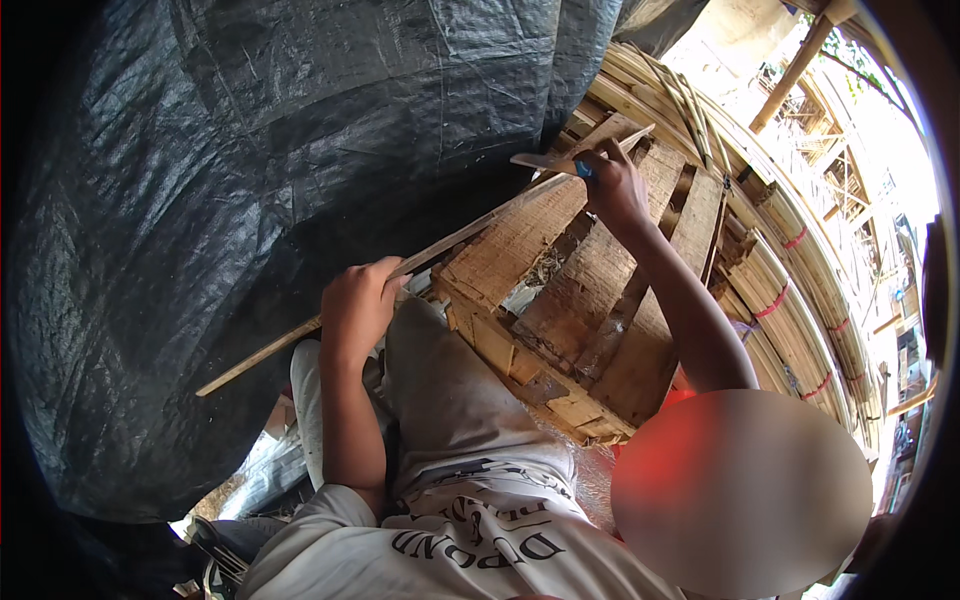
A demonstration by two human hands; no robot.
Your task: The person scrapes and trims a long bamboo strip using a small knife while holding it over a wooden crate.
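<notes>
A long, thin wooden or bamboo strip (455,238) runs slantwise from low on the left to the far edge of a slatted wooden pallet (500,255). My left hand (358,308) is closed around it near the middle, just above my knee. In my right hand (614,188), held over the far part of the pallet, is a knife (541,161) with some blue at its handle. Its blade points left and crosses close to the strip's far end; whether the two touch I cannot tell.
A dark plastic tarp (260,180) hangs along the left and far side, right behind the strip. Bundles of long pale strips (785,290) tied with red bands are stacked on the right. My bent leg (440,360) presses near the pallet's front edge.
</notes>
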